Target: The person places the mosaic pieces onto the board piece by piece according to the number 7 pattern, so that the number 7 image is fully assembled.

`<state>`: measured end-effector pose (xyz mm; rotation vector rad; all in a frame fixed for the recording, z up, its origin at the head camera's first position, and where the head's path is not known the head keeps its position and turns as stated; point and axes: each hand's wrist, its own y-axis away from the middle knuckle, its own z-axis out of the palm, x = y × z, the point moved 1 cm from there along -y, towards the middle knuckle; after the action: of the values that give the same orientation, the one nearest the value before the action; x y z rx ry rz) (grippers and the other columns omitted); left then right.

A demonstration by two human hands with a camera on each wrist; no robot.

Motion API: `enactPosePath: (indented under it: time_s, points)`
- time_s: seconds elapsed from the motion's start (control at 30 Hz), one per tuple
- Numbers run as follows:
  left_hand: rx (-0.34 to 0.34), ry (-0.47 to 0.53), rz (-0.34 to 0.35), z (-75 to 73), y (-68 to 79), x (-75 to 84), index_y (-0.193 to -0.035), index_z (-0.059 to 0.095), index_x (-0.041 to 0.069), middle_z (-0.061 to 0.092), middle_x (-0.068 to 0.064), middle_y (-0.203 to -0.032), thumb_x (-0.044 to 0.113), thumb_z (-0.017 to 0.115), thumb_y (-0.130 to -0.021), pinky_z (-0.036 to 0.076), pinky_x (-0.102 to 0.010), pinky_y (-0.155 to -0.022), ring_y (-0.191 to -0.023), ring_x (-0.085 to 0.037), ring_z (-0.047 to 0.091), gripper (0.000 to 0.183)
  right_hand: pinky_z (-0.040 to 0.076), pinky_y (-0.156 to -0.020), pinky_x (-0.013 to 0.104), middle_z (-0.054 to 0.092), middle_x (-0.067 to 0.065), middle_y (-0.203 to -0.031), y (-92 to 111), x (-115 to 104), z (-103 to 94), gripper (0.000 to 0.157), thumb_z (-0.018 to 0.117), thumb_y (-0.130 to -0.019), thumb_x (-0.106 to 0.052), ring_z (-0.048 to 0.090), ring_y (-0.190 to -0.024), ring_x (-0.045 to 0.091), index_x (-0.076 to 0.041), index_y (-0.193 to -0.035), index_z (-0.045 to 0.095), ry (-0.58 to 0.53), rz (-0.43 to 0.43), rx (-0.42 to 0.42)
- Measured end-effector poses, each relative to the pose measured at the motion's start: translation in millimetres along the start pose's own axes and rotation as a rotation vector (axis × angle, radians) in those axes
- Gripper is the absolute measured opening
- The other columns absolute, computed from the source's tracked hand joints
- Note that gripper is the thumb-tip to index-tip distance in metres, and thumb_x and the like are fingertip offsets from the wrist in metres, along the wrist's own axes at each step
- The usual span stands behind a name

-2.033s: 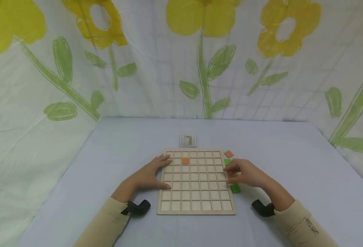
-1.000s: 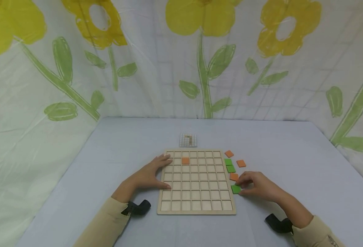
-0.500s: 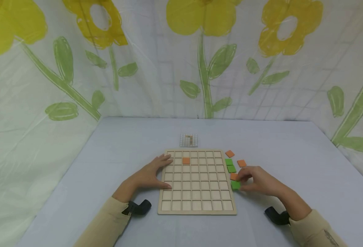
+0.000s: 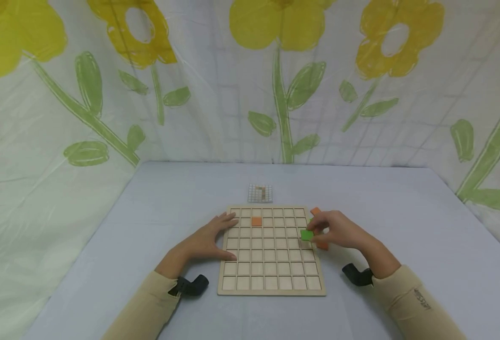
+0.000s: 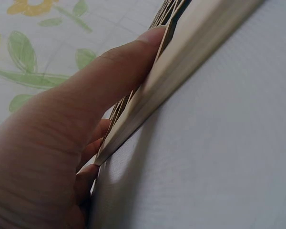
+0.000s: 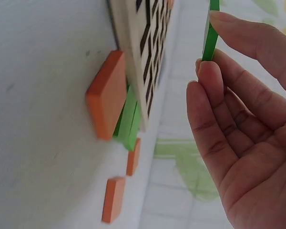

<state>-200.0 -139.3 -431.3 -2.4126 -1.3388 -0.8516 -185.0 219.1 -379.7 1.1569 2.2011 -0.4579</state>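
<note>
A pale wooden grid board (image 4: 256, 269) lies on the table, with one orange square tile (image 4: 256, 221) in a cell of its second row from the far side. My left hand (image 4: 205, 241) rests on the board's left edge, thumb and fingers spread. In the left wrist view the thumb (image 5: 119, 67) lies over the rim. My right hand (image 4: 341, 231) pinches a green square tile (image 4: 306, 234) between thumb and fingers, raised above the board's right edge. The right wrist view shows that green tile (image 6: 211, 38) edge-on, clear of the board.
Beside the board's right edge lie loose tiles: a near orange one (image 6: 107, 98), two green ones (image 6: 128, 119) and further orange ones (image 6: 113, 200). The right hand partly covers them in the head view. A small grid pattern card (image 4: 260, 193) lies beyond the board.
My right hand moved from above the board to the nearest green tile, pinched it, and carried it up and left over the board's right edge. The left hand stays put.
</note>
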Motion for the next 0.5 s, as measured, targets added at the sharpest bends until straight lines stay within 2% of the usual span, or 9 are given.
enactPosePath:
  time_s: [0.2, 0.5]
  points:
    - [0.003, -0.009, 0.001, 0.2, -0.1, -0.1, -0.143, 0.037, 0.02, 0.021, 0.005, -0.156, 0.061, 0.076, -0.062, 0.016, -0.054, -0.116, -0.146, -0.029, 0.009, 0.099, 0.054, -0.072, 0.024, 0.068, 0.008, -0.097, -20, -5, 3.0, 0.021, 0.073, -0.079, -0.01, 0.062, -0.082, 0.01, -0.004, -0.098, 0.069, -0.021, -0.026, 0.006]
    - [-0.003, -0.008, 0.01, -0.6, -0.3, -0.3, -0.144, 0.037, 0.019, 0.02, 0.005, -0.156, 0.06, 0.077, -0.062, 0.015, -0.053, -0.117, -0.146, -0.028, 0.008, 0.099, 0.056, -0.079, 0.03, 0.069, 0.011, -0.101, -52, -15, 10.2, 0.024, 0.072, -0.081, -0.012, 0.065, -0.085, 0.015, -0.002, -0.102, 0.069, -0.065, -0.053, 0.035]
